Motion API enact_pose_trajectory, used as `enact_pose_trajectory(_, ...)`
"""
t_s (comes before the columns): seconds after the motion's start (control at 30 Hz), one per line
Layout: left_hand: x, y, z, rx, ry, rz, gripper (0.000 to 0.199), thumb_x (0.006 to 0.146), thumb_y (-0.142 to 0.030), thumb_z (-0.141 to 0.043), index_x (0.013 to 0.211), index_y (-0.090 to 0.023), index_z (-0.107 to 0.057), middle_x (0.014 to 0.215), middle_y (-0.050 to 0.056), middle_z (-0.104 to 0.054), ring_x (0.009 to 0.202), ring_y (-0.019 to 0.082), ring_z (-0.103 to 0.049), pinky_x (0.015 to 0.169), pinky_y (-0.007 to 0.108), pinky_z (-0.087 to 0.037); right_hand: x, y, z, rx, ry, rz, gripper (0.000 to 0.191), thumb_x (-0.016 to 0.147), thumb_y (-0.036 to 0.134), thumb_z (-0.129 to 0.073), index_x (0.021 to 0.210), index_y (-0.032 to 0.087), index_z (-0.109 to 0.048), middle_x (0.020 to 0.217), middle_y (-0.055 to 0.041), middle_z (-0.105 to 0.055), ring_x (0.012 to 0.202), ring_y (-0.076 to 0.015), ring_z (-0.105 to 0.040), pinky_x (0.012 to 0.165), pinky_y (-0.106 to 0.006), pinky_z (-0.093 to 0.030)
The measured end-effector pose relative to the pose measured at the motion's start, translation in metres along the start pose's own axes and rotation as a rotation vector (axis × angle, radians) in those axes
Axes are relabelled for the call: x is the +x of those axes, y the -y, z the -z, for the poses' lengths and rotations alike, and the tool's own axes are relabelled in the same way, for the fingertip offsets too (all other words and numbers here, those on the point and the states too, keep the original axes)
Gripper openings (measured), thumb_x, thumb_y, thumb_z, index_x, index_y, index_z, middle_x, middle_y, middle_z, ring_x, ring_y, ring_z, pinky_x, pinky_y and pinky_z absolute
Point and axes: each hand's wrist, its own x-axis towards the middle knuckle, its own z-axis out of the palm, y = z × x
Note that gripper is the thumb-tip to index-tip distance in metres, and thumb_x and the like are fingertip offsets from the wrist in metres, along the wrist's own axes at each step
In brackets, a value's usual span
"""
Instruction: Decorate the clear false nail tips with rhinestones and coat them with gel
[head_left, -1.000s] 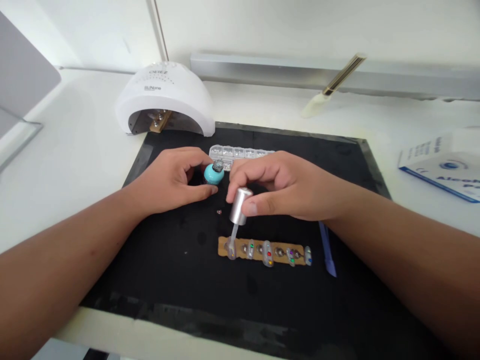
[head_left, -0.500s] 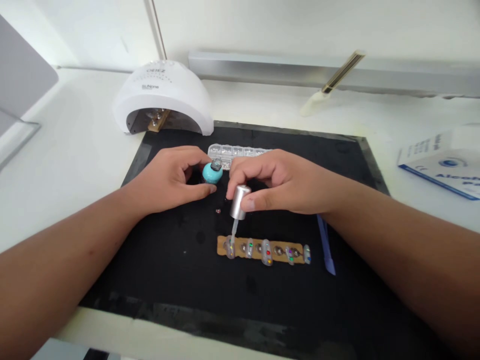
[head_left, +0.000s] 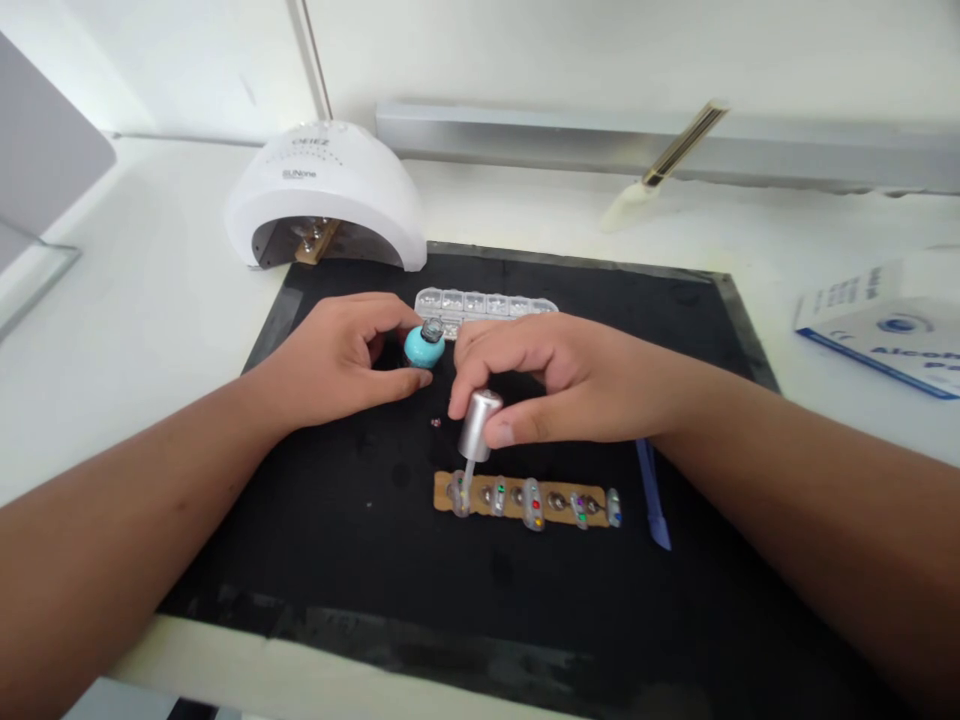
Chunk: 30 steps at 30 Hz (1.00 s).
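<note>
Between the thumb and fingers of my left hand (head_left: pixel 352 355) is a turquoise nail polish bottle (head_left: pixel 424 347), its neck uncapped and tilted up. My right hand (head_left: pixel 562 375) pinches the silver cap of a polish brush (head_left: pixel 478 425). The brush points down, its tip at the leftmost false nail (head_left: pixel 460 495). That nail sits on a wooden nail stand (head_left: pixel 551 505) with several other clear nails bearing coloured gems, such as the one with red and yellow stones (head_left: pixel 534 504). Whether the bristles press on the nail is hard to tell.
A white nail lamp (head_left: pixel 330 190) stands at the back left, another wooden strip inside it. Behind my hands lies a clear gem case (head_left: pixel 517 303). A blue stick (head_left: pixel 654 500), a gold-handled brush (head_left: pixel 682 145) and an alcohol pad box (head_left: pixel 889 320) are to the right. Everything surrounds a black mat (head_left: pixel 315 560).
My right hand has lowered slightly toward me, and the brush stands more upright, its tip lower on the leftmost nail. My left hand and the bottle are nearly still.
</note>
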Motion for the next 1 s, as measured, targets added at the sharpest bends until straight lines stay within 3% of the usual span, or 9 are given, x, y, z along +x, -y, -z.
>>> enact_pose_trajectory(0.37, -0.0004, 0.0005, 0.0001, -0.01, -0.002, 0.008, 0.012, 0.075, -0.022, -0.072, 0.085, -0.016, -0.066, 0.072, -0.004, -0.056, 0.058, 0.008, -0.043, 0.057, 0.023, -0.035, -0.0022, -0.0061, 0.0061, 0.04, -0.036, 0.043, 0.016, 0.084, 0.027, -0.068, 0.091, 0.013, -0.07, 0.08, -0.0009, -0.061, 0.076, -0.0128, -0.056, 0.074, -0.029, -0.043)
enact_pose_trajectory(0.6, -0.0007, 0.0019, 0.0, -0.007, -0.009, 0.001, 0.012, 0.074, -0.022, -0.073, 0.084, -0.017, -0.067, 0.073, -0.005, -0.057, 0.058, 0.008, -0.044, 0.057, 0.023, -0.036, -0.0005, -0.0018, 0.001, 0.047, 0.046, 0.036, 0.014, 0.083, 0.024, -0.069, 0.093, 0.014, -0.07, 0.084, -0.0006, -0.062, 0.085, -0.0138, -0.059, 0.084, -0.028, -0.045)
enact_pose_trajectory(1.0, -0.0009, 0.0023, -0.0007, -0.004, -0.014, -0.002, 0.013, 0.074, -0.022, -0.073, 0.085, -0.017, -0.067, 0.071, -0.006, -0.056, 0.057, 0.007, -0.044, 0.057, 0.023, -0.036, -0.0019, -0.0083, 0.0092, 0.046, -0.031, 0.042, 0.014, 0.085, 0.026, -0.067, 0.092, 0.014, -0.069, 0.08, 0.0004, -0.061, 0.075, -0.0111, -0.056, 0.072, -0.026, -0.042)
